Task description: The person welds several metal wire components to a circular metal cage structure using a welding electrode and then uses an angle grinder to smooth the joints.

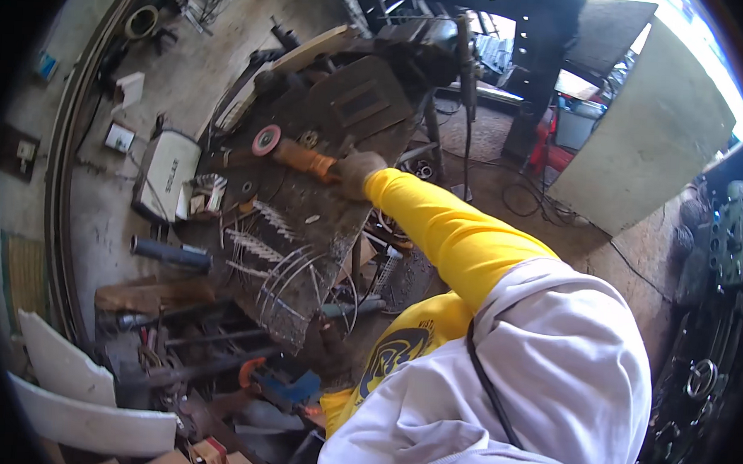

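Observation:
My right hand (359, 173), in a dirty grey-brown work glove, reaches out over the cluttered dark metal worktable. It is closed round the rear of an orange angle grinder (307, 159). The grinder's round reddish disc (266, 140) points away to the left, above the tabletop. Beside it lie a small metal ring (309, 138) and a dark plate with a rectangular slot (360, 103). Of my left arm only a bit of yellow sleeve (336, 409) shows low in the view. A dark brown shape near it may be my left glove, but its fingers cannot be made out.
Spiky metal strips (277, 219) and thin curved rods (290, 282) lie on the table's near part. A white box-shaped unit (168, 176) stands to the left. Scrap and tools, including a blue-and-orange tool (290, 386), crowd the lower left. A large pale panel (650, 128) leans at right; cables cross the floor.

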Available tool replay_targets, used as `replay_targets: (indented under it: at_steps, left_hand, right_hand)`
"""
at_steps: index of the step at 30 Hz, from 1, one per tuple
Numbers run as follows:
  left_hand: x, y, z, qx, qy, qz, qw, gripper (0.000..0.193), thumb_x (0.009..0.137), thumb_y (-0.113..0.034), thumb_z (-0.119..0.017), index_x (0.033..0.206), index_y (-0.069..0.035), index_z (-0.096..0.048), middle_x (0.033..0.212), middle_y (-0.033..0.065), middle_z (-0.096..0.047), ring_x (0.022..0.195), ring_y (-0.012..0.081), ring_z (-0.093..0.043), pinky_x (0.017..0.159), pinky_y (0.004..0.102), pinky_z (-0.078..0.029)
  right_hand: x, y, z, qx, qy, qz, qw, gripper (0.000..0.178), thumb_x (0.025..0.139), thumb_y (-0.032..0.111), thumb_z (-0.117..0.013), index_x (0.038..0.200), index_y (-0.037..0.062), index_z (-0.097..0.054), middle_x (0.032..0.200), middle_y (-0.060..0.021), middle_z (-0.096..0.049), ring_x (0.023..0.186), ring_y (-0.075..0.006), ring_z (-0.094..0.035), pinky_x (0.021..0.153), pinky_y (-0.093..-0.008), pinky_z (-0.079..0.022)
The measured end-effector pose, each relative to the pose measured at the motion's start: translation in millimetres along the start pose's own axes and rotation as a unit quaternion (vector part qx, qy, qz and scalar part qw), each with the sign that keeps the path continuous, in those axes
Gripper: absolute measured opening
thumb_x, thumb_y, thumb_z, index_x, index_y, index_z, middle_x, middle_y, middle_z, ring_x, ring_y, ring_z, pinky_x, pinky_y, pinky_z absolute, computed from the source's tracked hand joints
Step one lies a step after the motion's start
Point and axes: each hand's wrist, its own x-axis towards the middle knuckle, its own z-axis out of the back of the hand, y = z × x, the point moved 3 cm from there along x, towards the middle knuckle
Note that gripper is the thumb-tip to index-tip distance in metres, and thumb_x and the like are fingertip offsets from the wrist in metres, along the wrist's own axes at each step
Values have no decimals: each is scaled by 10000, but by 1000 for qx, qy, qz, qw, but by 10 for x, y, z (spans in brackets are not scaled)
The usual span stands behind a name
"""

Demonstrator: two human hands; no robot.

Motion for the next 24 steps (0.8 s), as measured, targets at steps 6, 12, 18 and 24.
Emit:
replay_targets:
  at_steps: [6, 12, 18, 24]
  left_hand:
    - [176, -260, 83, 42, 25, -12, 999, 274, 991, -235, -615, 1141, -24, -705, 991, 173, -732, 881, 351, -709, 789, 427, -562]
    - [154, -282, 60, 21, -7, 16, 1000, 208, 944, -170, -674, 1106, -45, -710, 952, 168, -725, 853, 354, -712, 727, 420, -559]
    - [157, -305, 22, 59, -33, 26, 997, 219, 937, -167, -682, 1114, -39, -704, 936, 156, -734, 812, 352, -718, 685, 412, -559]
    - [142, -427, 16, 56, -43, 152, 986, 235, 944, -158, -687, 1115, 4, -686, 884, 151, -720, 759, 261, -711, 687, 354, -550]
  right_hand:
    - [243, -113, -222, -56, -19, 27, 998, 438, 919, 394, -595, 1270, 141, -657, 1231, -194, -695, 1126, -341, -685, 943, -440, -560]
    - [35, 38, -60, -8, -56, 36, 998, 488, 891, 438, -652, 1248, 106, -657, 1205, -200, -699, 1134, -377, -666, 970, -452, -532]
    - [127, -67, -101, 13, -82, 11, 996, 651, 905, 535, -648, 1389, 110, -557, 1246, -234, -664, 1150, -391, -652, 959, -470, -527]
    - [-250, 98, 14, 122, -228, 267, 928, 634, 847, 454, -743, 1374, 141, -579, 1155, -185, -672, 1044, -356, -673, 882, -468, -554]
